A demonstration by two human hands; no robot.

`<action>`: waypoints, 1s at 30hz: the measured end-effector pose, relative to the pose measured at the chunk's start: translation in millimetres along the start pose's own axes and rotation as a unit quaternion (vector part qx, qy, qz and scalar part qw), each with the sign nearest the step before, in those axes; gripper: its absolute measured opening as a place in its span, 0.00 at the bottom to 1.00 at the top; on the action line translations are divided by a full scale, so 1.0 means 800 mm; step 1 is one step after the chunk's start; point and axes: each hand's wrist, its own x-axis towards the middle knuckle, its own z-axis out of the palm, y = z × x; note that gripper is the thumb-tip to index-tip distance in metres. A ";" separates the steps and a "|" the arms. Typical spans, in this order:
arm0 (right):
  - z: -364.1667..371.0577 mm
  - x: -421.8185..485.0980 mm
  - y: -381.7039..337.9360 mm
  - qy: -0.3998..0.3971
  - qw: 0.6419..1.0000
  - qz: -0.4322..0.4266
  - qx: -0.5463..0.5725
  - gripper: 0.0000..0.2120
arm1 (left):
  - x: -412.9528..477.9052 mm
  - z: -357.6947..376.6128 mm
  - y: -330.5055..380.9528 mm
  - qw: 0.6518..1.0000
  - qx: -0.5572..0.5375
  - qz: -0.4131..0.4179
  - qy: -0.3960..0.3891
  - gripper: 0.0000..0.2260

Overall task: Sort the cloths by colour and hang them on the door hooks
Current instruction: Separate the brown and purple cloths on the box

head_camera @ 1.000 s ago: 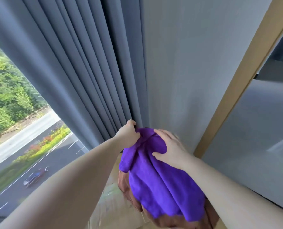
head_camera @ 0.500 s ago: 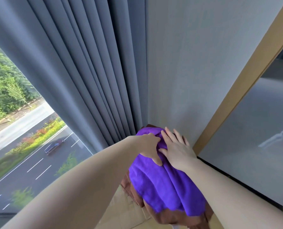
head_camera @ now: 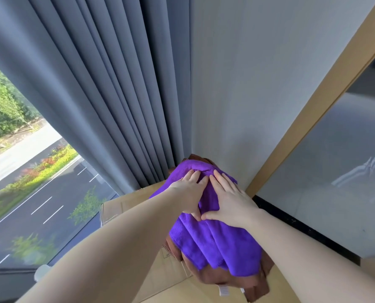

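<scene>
L hand (head_camera: 189, 193) & R hand (head_camera: 230, 202) lie flat, fingers straight, side by side on the purple cloth (head_camera: 215, 248), equally near it; its long axis runs from beyond the fingertips down past both wrists, over a brown cloth (head_camera: 226, 281); hook hidden.

left hand (head_camera: 189, 199), right hand (head_camera: 231, 205): flat, fingers (head_camera: 217, 178) straight
</scene>
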 end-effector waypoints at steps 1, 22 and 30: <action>0.005 0.001 0.002 -0.002 1.000 0.003 0.002 0.59 | 0.003 0.004 -0.001 1.000 0.002 0.004 0.007 0.59; -0.058 -0.043 0.033 0.012 0.999 0.014 0.035 0.55 | -0.007 -0.091 0.019 0.995 0.036 -0.011 -0.091 0.42; -0.085 -0.096 0.101 0.012 0.999 0.042 0.025 0.52 | 0.013 -0.155 0.086 0.999 0.017 0.025 -0.026 0.35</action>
